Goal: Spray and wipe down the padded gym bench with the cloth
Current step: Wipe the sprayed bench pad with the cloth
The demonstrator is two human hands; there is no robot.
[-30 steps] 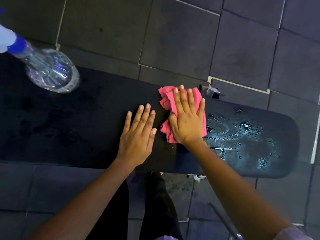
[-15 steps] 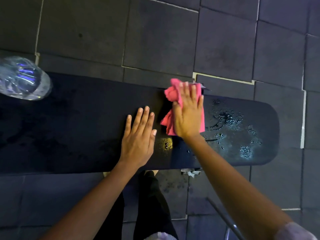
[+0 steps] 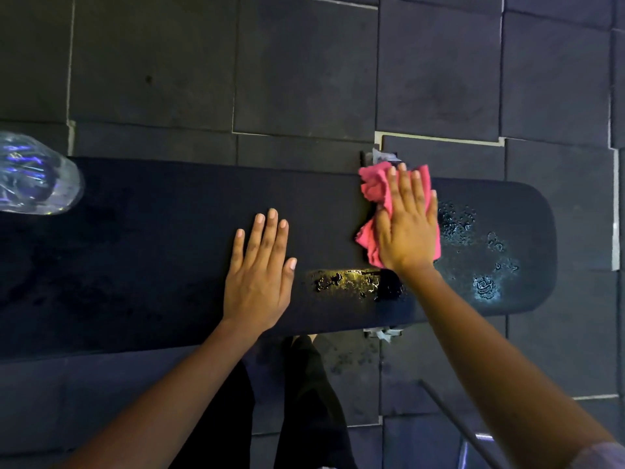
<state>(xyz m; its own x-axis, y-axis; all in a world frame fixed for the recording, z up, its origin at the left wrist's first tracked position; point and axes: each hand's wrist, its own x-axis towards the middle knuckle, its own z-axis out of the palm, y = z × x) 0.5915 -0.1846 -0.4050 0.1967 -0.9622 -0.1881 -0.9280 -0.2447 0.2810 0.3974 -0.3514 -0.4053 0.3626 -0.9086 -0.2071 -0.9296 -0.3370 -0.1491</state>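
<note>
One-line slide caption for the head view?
Right hand presses a pink cloth flat on the wet padded bench; left hand rests flat beside it, clear bottle at frame left.

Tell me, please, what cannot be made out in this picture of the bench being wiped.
Bottle: head view, the left edge cuts off its top.
Cloth: head view, the right hand covers its middle.
Bench: head view, the left edge cuts off one end; the left hand hides part of it.
</note>
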